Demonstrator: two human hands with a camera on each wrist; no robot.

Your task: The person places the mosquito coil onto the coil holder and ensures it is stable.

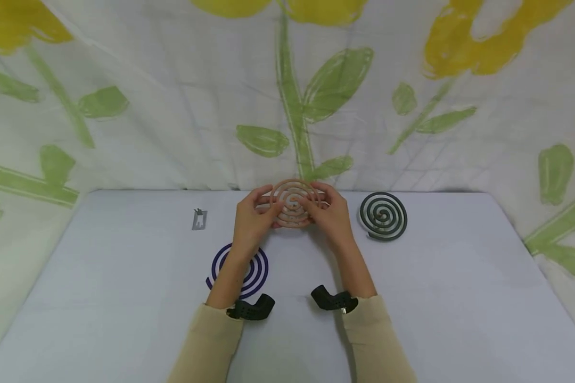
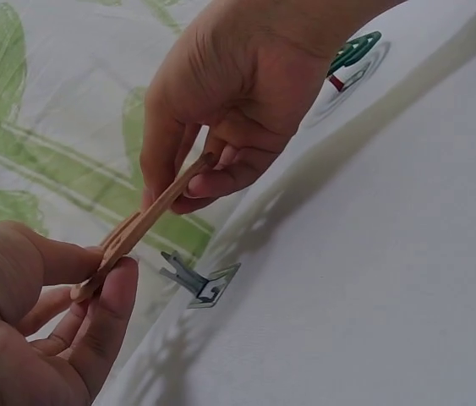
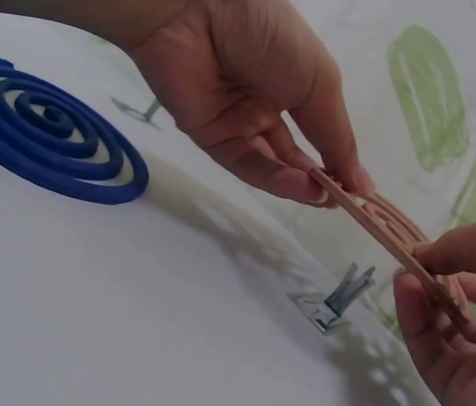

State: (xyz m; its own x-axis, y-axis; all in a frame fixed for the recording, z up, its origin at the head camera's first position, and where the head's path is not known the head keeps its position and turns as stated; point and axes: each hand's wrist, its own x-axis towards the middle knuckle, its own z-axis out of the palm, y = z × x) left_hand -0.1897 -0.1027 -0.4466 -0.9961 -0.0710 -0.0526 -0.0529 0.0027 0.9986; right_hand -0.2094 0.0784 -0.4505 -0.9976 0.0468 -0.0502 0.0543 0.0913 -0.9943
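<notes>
Both hands hold an orange-brown mosquito coil [image 2: 143, 225] between thumbs and fingers, raised over the table's far edge. My left hand [image 1: 254, 215] pinches its left side and my right hand [image 1: 333, 214] its right side. The wrist views show the coil nearly edge-on, tilted, with fingers behind it. Below the coil a small metal coil stand [image 3: 326, 311] rests on the table, its prongs bent upward and apart from the coil. In the head view this stand is hidden behind the coil and hands.
A blue mosquito coil [image 3: 50, 115] lies on the white table [image 1: 450, 298], partly under the left forearm in the head view. Right of the hands is a dark green coil [image 1: 382, 215]. Another metal stand [image 1: 199, 220] sits at left. A flower-printed cloth [image 1: 172, 106] hangs behind.
</notes>
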